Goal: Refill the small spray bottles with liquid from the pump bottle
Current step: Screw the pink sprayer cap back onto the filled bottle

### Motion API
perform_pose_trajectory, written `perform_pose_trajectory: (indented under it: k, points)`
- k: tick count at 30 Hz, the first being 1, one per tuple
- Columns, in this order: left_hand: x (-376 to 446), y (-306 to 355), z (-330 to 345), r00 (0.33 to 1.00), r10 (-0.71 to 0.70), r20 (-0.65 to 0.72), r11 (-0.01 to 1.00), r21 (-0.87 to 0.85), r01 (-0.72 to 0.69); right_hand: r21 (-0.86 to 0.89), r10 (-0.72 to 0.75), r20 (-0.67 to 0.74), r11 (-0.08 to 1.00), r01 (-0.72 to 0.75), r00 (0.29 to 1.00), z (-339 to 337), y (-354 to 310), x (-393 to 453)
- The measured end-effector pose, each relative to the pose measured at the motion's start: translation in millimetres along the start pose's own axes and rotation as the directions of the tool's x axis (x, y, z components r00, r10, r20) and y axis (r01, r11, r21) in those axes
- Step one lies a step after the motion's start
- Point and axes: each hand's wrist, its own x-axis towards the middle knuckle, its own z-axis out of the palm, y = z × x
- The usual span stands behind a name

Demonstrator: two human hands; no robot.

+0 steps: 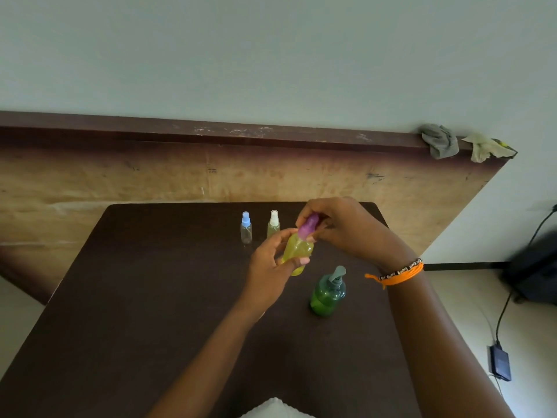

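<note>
While the left hand (pixel 271 260) curls round the yellow-green spray bottle (pixel 297 251) above the dark table (pixel 150 297), the right hand (pixel 337 227) pinches its purple cap (pixel 309 227); the bottle tilts, cap up and right. The green pump bottle (pixel 328 294) stands just below, two small spray bottles (pixel 246 227) behind

both forearms reach forward and meet, the left hand (pixel 269 260) curled in a grip with thumb on top, the right hand (pixel 337 227) above it, fingers bent down in a pinch.
</note>
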Motion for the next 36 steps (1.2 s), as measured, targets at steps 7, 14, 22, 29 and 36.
perform_pose_trajectory:
  k: [7,14,22,29,36]
  points:
    - [0,-2,2,1.000,0.005,0.024,1.000,-0.005,-0.004,-0.102,0.024,-0.119,0.994,-0.036,0.993,5,-1,-3]
    - [0,-4,3,0.998,-0.003,0.057,1.000,0.007,0.003,0.015,-0.010,0.030,1.000,0.010,1.000,-8,-1,-6]
    - [-1,-3,2,0.997,-0.013,0.073,1.000,0.018,0.012,0.082,0.058,0.029,0.995,-0.060,0.998,-2,6,-3]
    - [1,4,3,0.998,0.016,0.055,1.000,-0.006,-0.015,0.062,0.158,-0.257,0.987,-0.147,0.953,16,8,-6]
    - [0,7,2,0.999,0.035,0.038,0.999,-0.005,-0.035,0.553,0.073,-0.144,0.833,0.019,0.987,10,13,-12]
